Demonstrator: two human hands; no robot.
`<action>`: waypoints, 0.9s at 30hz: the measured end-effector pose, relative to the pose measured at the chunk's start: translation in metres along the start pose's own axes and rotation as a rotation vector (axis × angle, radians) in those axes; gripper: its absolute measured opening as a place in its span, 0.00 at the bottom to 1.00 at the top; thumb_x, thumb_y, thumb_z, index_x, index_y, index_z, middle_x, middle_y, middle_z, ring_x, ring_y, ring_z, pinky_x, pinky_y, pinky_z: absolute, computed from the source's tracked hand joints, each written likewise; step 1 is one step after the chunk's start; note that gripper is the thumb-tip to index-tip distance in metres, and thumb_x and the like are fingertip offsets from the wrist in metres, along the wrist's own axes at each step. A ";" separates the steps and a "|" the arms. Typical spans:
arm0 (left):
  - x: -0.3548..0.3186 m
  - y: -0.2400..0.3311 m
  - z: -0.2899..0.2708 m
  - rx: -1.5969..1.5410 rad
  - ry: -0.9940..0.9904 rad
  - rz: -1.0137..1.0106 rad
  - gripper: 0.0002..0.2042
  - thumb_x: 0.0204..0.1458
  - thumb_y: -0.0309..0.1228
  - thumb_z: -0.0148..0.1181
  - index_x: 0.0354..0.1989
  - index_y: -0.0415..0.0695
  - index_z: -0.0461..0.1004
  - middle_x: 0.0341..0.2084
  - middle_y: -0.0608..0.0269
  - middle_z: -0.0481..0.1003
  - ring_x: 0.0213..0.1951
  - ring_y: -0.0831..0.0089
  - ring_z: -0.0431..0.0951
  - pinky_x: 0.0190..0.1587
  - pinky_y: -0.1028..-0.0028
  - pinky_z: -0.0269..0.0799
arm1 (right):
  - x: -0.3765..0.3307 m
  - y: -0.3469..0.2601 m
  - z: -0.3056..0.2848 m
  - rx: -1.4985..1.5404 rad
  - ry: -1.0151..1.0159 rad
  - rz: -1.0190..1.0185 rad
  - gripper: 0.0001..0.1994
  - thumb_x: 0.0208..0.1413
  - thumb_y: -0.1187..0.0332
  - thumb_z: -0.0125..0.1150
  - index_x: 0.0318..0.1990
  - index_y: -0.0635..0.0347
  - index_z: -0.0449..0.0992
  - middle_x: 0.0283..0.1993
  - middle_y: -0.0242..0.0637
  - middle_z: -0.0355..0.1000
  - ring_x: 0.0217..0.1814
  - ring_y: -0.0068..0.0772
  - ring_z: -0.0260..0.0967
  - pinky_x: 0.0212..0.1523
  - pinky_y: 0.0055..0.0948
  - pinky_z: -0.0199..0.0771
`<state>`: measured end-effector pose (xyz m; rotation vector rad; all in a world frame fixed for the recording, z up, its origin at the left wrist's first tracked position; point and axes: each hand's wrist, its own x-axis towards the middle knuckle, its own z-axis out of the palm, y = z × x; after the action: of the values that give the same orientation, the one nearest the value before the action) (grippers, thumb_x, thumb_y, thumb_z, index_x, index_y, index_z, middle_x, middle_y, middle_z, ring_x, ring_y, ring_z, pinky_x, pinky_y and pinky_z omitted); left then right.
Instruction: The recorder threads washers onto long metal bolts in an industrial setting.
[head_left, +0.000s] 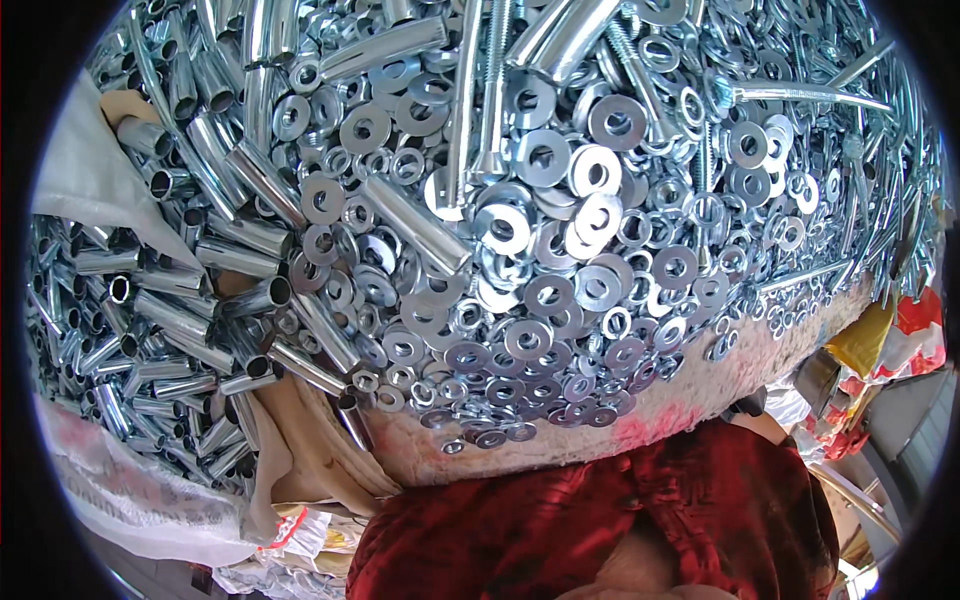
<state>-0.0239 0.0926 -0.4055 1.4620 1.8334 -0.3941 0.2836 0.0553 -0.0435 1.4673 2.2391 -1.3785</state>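
Neither of my hands can be made out. Below me spreads a heap of shiny flat washers (pixel 526 340), mixed with smaller rings and nuts. Short metal tubes (pixel 170 320) are piled thickly on the left, and one loose metal tube (pixel 415 225) rests slantwise on the washers. Long threaded bolts (pixel 495 90) stick out among the washers at the far side. Toward the right, a long rod-like bolt (pixel 810 95) lies nearly level, with more long thin fasteners (pixel 900 200) beyond it.
The washers reach the near edge of a pale, pink-stained surface (pixel 650 420). Dark red clothing (pixel 590 510) is close against that edge. White sacking (pixel 110 180) and brown cloth (pixel 310 440) border the tubes. Red and yellow wrappings (pixel 890 335) hang at the right.
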 end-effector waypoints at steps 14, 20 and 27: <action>0.003 -0.007 -0.001 0.022 0.031 0.005 0.12 0.53 0.36 0.57 0.36 0.41 0.81 0.31 0.47 0.80 0.30 0.58 0.80 0.35 0.59 0.73 | -0.022 -0.007 -0.022 -0.003 -0.004 0.055 0.19 0.62 0.62 0.52 0.59 0.58 0.70 0.61 0.48 0.68 0.65 0.48 0.63 0.65 0.42 0.63; -0.014 -0.012 -0.013 0.067 0.080 0.024 0.12 0.53 0.36 0.58 0.36 0.40 0.81 0.31 0.46 0.80 0.31 0.57 0.81 0.36 0.59 0.74 | 0.047 -0.010 0.014 0.223 0.067 -0.187 0.20 0.63 0.62 0.52 0.60 0.58 0.69 0.62 0.48 0.68 0.66 0.47 0.63 0.66 0.42 0.63; -0.066 -0.003 -0.042 0.157 0.159 0.108 0.13 0.52 0.37 0.58 0.37 0.40 0.81 0.32 0.44 0.80 0.33 0.55 0.81 0.37 0.58 0.74 | 0.137 0.028 0.104 -0.302 0.125 -0.261 0.14 0.49 0.71 0.55 0.41 0.65 0.81 0.45 0.56 0.77 0.51 0.53 0.76 0.52 0.46 0.74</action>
<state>-0.0373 0.0720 -0.3312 1.7351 1.8718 -0.3850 0.1980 0.0722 -0.1940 1.2263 2.6539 -0.9669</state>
